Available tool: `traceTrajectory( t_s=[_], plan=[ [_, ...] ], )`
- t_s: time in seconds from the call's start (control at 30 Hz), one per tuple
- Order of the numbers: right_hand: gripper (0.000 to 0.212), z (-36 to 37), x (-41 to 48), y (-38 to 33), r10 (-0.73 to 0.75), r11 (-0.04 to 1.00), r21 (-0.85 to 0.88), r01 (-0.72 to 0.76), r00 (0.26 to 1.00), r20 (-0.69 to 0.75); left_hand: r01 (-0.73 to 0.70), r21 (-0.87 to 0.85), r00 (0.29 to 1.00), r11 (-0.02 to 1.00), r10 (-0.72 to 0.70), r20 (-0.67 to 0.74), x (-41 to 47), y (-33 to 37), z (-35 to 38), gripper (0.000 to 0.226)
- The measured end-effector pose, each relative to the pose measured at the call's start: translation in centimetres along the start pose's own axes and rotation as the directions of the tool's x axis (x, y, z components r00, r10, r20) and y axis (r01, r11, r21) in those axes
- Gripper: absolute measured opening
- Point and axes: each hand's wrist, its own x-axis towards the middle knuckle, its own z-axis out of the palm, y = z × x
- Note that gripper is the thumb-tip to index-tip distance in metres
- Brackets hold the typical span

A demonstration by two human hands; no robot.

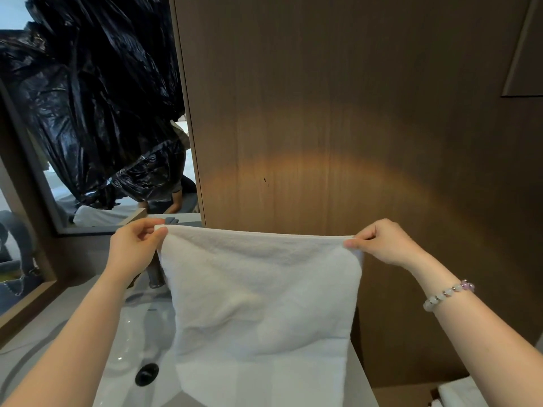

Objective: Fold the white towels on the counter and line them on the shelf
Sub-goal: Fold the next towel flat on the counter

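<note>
White towel (261, 295) is held up w/ top corners pinched: one by left grip (132, 248), other by right grip (383, 245). It's hung over sink (126, 342), in front of wood panel (323, 113).

The towel (261, 304) is hanging between the left hand (133, 248), which is pinching its upper left corner, and the right hand (385, 242), which is pinching its upper right corner. It is hanging before the wall panel (352, 113) and over the right part of the sink (123, 342). The drain (147, 374) is lying just left of the towel, and the faucet (155, 274) is standing behind its left edge. The mirror (58, 207) is standing left of the panel, behind the counter (38, 333).
</note>
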Motion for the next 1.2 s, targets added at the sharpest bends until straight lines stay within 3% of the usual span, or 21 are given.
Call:
traceTrajectory(
  t_s=[0.13,0.3,0.5,0.6,0.73,1.0,1.2],
  plan=[
    [0.019,0.5,-1.2,0.1,0.038,0.998,0.060,-0.033,0.995,-0.088,-0.024,0.020,0.998,1.000,0.023,0.060,-0.6,-0.1,-0.7,0.025],
    [0.012,1.2,-2.8,0.1,0.162,0.986,0.090,-0.139,0.930,-0.329,-0.085,0.013,0.991,0.996,0.083,0.107,-1.3,0.4,-1.2,0.024],
    [0.012,0.5,-6.4,-0.8,0.116,0.990,0.127,-0.058,0.852,-0.511,-0.144,-0.014,0.987,0.989,0.145,0.070,-2.5,1.5,-2.4,0.019],
    [0.020,-0.5,-8.0,-1.3,0.123,0.980,0.197,-0.021,0.846,-0.519,-0.143,-0.023,0.989,0.989,0.144,0.039,-3.4,1.9,-3.6,0.019],
    [0.007,-1.1,-10.5,-2.0,0.084,0.978,0.205,0.029,0.850,-0.520,-0.172,-0.022,0.985,0.985,0.172,0.006,-5.3,2.5,-4.9,0.022],
    [0.009,-2.6,-16.5,0.0,0.019,0.957,0.265,0.117,0.888,-0.459,-0.179,-0.055,0.977,0.982,0.171,-0.125,-13.0,4.5,-6.4,0.023],
    [0.019,-4.1,-21.5,1.0,-0.052,0.930,0.301,0.210,0.887,-0.458,-0.113,-0.108,0.988,0.988,0.100,-0.116,-19.4,5.9,-8.5,0.020]
  ],
)
